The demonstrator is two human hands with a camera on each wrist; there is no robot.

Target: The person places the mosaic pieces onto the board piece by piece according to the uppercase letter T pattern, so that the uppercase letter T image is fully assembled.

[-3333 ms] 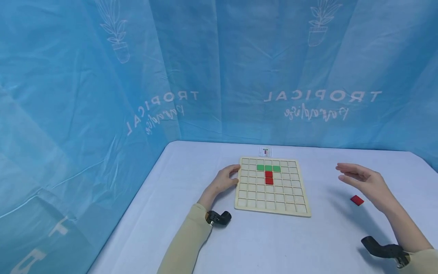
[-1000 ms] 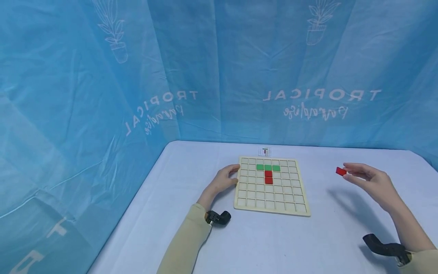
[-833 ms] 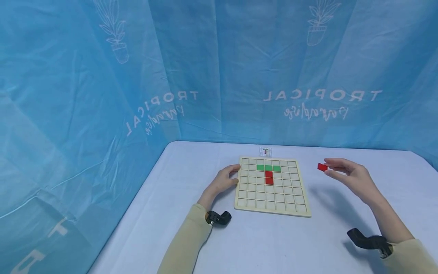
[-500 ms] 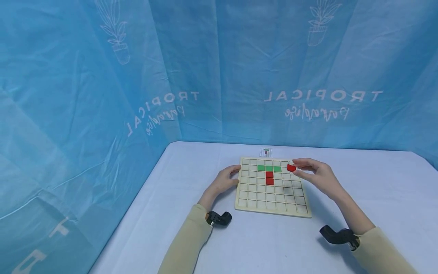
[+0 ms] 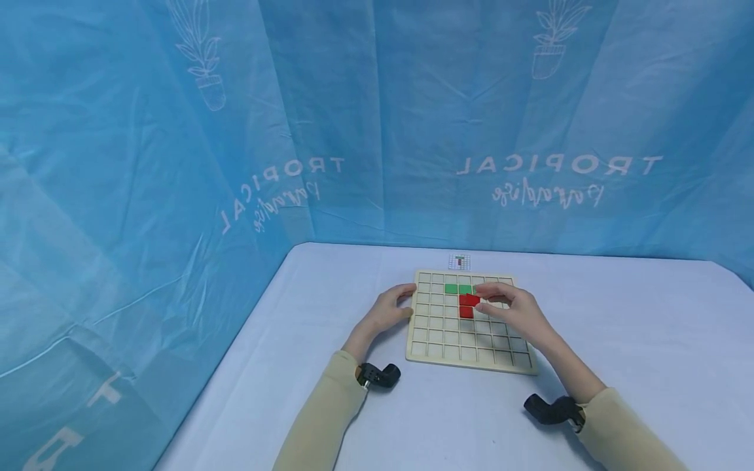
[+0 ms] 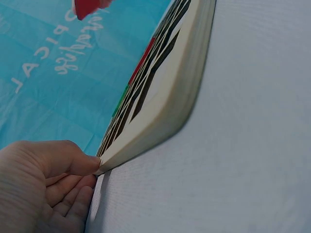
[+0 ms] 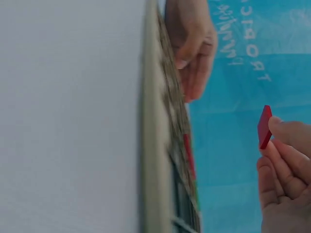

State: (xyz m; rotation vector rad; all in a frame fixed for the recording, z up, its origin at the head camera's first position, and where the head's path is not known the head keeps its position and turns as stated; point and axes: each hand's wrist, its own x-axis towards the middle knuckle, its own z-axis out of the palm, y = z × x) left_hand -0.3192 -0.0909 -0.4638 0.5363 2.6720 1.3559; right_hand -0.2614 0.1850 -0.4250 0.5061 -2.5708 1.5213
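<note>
A pale wooden grid board (image 5: 436, 337) lies on the table with green tiles (image 5: 451, 288) in a row and red tiles (image 5: 466, 313) in a column below them. My left hand (image 5: 385, 311) touches the board's left edge with thumb and fingers, their curve relaxed; in the left wrist view the thumb (image 6: 80, 162) meets the rim. Over the board, my right hand (image 5: 518, 314) pinches a red square tile (image 7: 264, 127) between thumb and fingertips. The tile is tilted and raised above the grid. This hand hides the rightmost green tile in part and some right-hand squares.
A small card (image 5: 459, 262) printed with a coloured grid pattern lies just behind the board. White cloth (image 5: 330, 281) covers the table. Blue printed curtains (image 5: 424, 131) hang behind and to the left. Each wrist wears a black camera mount (image 5: 554, 410).
My right hand picked up the loose red tile from the table at the right and carried it left over the board. My left hand has stayed at the board's edge.
</note>
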